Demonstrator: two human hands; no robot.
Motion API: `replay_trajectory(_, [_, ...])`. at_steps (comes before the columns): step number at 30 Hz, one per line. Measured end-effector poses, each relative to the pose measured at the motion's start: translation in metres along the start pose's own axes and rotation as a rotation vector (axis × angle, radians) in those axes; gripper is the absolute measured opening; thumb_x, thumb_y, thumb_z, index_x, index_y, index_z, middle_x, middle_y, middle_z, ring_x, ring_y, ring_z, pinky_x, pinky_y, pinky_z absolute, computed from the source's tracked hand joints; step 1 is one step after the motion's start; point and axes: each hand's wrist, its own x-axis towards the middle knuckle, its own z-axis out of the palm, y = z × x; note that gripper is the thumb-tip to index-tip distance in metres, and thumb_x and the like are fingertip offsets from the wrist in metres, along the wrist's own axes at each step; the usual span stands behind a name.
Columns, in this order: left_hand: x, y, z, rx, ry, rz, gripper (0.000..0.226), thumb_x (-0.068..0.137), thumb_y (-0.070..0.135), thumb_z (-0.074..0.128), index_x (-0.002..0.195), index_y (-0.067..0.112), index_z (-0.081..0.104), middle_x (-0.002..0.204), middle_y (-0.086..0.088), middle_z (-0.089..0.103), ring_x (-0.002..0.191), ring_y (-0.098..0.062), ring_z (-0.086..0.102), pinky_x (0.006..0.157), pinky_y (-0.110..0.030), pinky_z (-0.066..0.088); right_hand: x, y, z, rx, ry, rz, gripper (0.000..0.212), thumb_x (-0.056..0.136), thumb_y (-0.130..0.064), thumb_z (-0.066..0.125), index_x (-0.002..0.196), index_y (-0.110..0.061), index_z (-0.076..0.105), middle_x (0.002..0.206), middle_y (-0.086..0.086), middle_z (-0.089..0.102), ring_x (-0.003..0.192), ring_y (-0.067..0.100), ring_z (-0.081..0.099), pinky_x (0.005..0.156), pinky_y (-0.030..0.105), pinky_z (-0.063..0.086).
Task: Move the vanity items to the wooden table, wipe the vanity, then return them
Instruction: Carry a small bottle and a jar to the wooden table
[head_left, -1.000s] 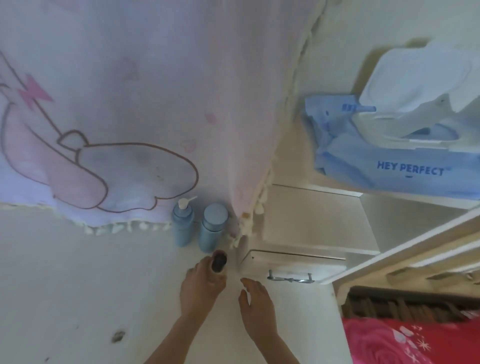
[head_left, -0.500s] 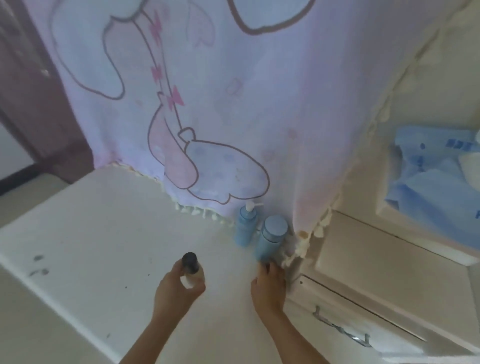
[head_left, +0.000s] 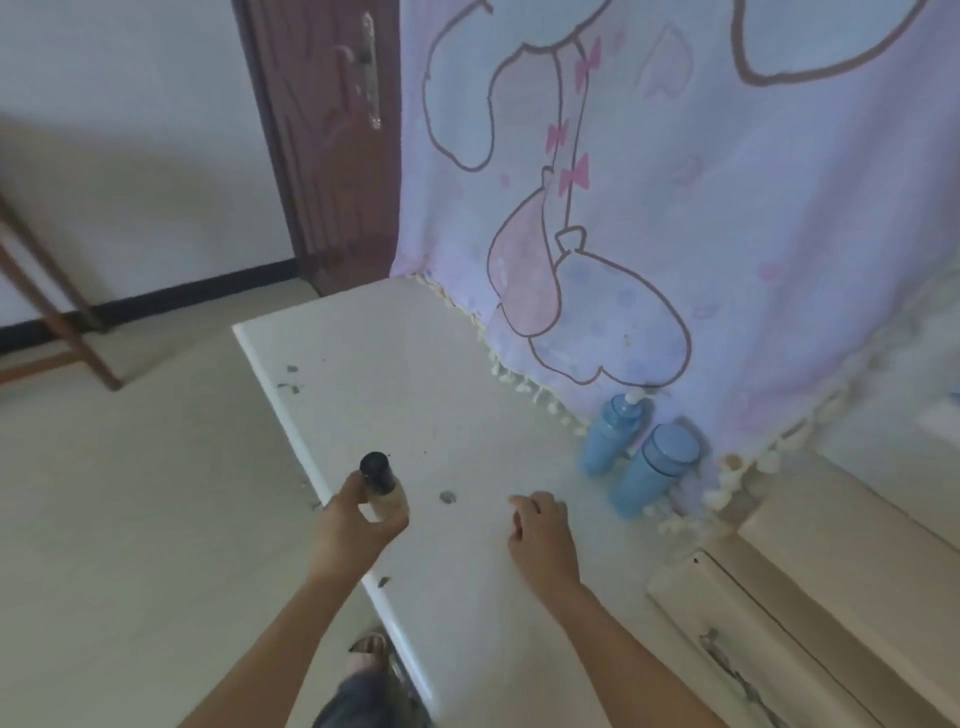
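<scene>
Over the left edge of the vanity my left hand gripped one black-capped bottle; my right hand hovered loosely curled, empty. Two blue bottles stood at the back edge. Earlier, the right touched one.

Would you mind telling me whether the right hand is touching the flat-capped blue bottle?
Apart. The head view shows bare vanity top between the right hand and the flat-capped blue bottle.

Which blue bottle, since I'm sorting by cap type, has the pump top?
The blue pump bottle farther back by the curtain; the blue flat-capped bottle nearer the right hand has no pump.
</scene>
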Motion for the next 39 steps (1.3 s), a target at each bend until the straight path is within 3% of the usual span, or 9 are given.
replay_trajectory(2, [-0.008, -0.014, -0.030, -0.032, 0.083, -0.033, 0.033, 0.066, 0.042, 0.065, 0.089, 0.020, 0.054, 0.088, 0.002, 0.063, 0.087, -0.018, 0.060, 0.078, -0.034, 0.046, 0.004, -0.029, -0.003, 0.017, -0.074, -0.097, 0.040, 0.081, 0.004, 0.048, 0.119, -0.008, 0.055, 0.110, 0.014, 0.051, 0.104, 0.030, 0.045, 0.081, 0.031, 0.042])
replay_trajectory(5, [-0.018, -0.034, -0.080, -0.104, 0.259, -0.083, 0.051, 0.050, 0.055, 0.051, 0.084, 0.017, 0.056, 0.081, -0.001, 0.063, 0.084, -0.024, 0.061, 0.076, -0.037, 0.045, 0.012, -0.077, 0.000, 0.080, -0.081, -0.269, 0.045, 0.083, 0.005, 0.042, 0.125, -0.010, 0.049, 0.110, 0.011, 0.048, 0.104, 0.026, 0.041, 0.078, 0.024, 0.036])
replay_trajectory(11, [-0.053, -0.075, -0.176, -0.171, 0.542, -0.163, 0.046, 0.053, 0.043, 0.062, 0.088, 0.015, 0.057, 0.084, -0.007, 0.063, 0.087, -0.029, 0.061, 0.081, -0.043, 0.046, 0.003, -0.183, 0.001, 0.184, -0.152, -0.601, 0.049, 0.082, 0.010, 0.038, 0.125, -0.011, 0.048, 0.109, 0.008, 0.051, 0.106, 0.024, 0.040, 0.086, 0.029, 0.040])
replay_trajectory(17, [-0.099, -0.109, -0.264, -0.249, 0.721, -0.184, 0.037, 0.057, 0.028, 0.067, 0.089, 0.012, 0.056, 0.087, -0.009, 0.060, 0.086, -0.026, 0.057, 0.081, -0.040, 0.043, -0.024, -0.292, 0.007, 0.213, -0.149, -0.812, 0.043, 0.080, 0.009, 0.042, 0.117, -0.008, 0.054, 0.103, 0.010, 0.054, 0.101, 0.025, 0.043, 0.079, 0.024, 0.037])
replay_trajectory(22, [-0.146, -0.145, -0.352, -0.240, 0.842, -0.173, 0.026, 0.074, 0.004, 0.071, 0.095, 0.008, 0.056, 0.089, -0.010, 0.060, 0.090, -0.027, 0.057, 0.076, -0.032, 0.038, -0.064, -0.385, 0.024, 0.176, -0.206, -0.929, 0.042, 0.082, 0.006, 0.048, 0.121, -0.009, 0.053, 0.109, 0.011, 0.051, 0.109, 0.025, 0.042, 0.080, 0.014, 0.026])
replay_trajectory(25, [-0.176, -0.163, -0.413, -0.174, 0.905, -0.138, 0.029, 0.074, 0.003, 0.070, 0.100, 0.005, 0.058, 0.091, -0.010, 0.060, 0.088, -0.025, 0.055, 0.076, -0.031, 0.037, -0.089, -0.450, 0.026, 0.143, -0.229, -1.019, 0.039, 0.086, 0.000, 0.051, 0.124, -0.010, 0.051, 0.115, 0.010, 0.047, 0.112, 0.022, 0.040, 0.080, 0.012, 0.025])
replay_trajectory(30, [-0.220, -0.182, -0.499, -0.070, 0.992, -0.103, 0.030, 0.074, 0.008, 0.070, 0.101, 0.004, 0.058, 0.093, -0.010, 0.061, 0.087, -0.023, 0.053, 0.074, -0.031, 0.036, -0.128, -0.547, 0.019, 0.210, -0.192, -1.081, 0.034, 0.083, -0.003, 0.058, 0.117, -0.008, 0.056, 0.115, 0.012, 0.051, 0.108, 0.025, 0.047, 0.080, 0.017, 0.030])
replay_trajectory(34, [-0.239, -0.189, -0.540, -0.098, 1.006, -0.108, 0.037, 0.058, 0.034, 0.063, 0.089, 0.014, 0.057, 0.089, -0.005, 0.063, 0.085, -0.024, 0.057, 0.073, -0.031, 0.040, -0.147, -0.598, 0.017, 0.184, -0.215, -1.158, 0.036, 0.083, -0.007, 0.060, 0.118, -0.010, 0.055, 0.118, 0.010, 0.052, 0.111, 0.025, 0.047, 0.084, 0.020, 0.034])
replay_trajectory(39, [-0.229, -0.193, -0.563, -0.047, 0.970, -0.125, 0.039, 0.064, 0.033, 0.064, 0.097, 0.013, 0.059, 0.092, -0.007, 0.065, 0.087, -0.024, 0.060, 0.075, -0.036, 0.046, -0.144, -0.643, 0.015, 0.183, -0.229, -1.220, 0.035, 0.083, -0.010, 0.062, 0.117, -0.009, 0.053, 0.117, 0.009, 0.056, 0.109, 0.024, 0.049, 0.080, 0.018, 0.033])
